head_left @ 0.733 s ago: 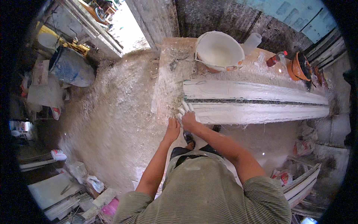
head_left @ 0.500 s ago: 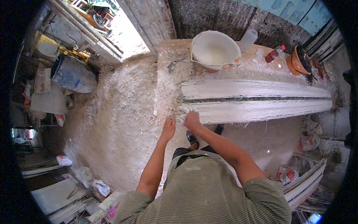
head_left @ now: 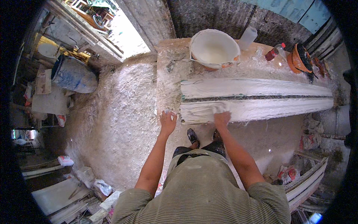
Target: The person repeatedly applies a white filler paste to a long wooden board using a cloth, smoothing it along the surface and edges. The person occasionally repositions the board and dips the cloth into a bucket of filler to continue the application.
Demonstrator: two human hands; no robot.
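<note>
Two long, whitish, wet-looking plaster strips (head_left: 257, 107) lie side by side on the work table, with a dark gap between them. Over the left part of the nearer strip is my right hand (head_left: 222, 117), its fingers coated white and smeared by motion; whether it holds anything is hidden. My left hand (head_left: 167, 123) is beside the strips' left end, at the table's near left corner. Its fingers are curled, with white showing among them; I cannot make out whether that is a held lump or just a coating. Loose fibres stick out along the strips' edges.
Behind the strips stands a large white tub (head_left: 214, 48) of milky liquid. Right of it are a translucent plastic container (head_left: 248, 37), a bottle of red liquid (head_left: 274, 53) and an orange bucket (head_left: 298, 61). A blue barrel (head_left: 76, 76) stands at far left, beyond the whitened floor.
My right hand has moved right along the nearer strip, away from its left end. My left hand has shifted slightly left and away from me.
</note>
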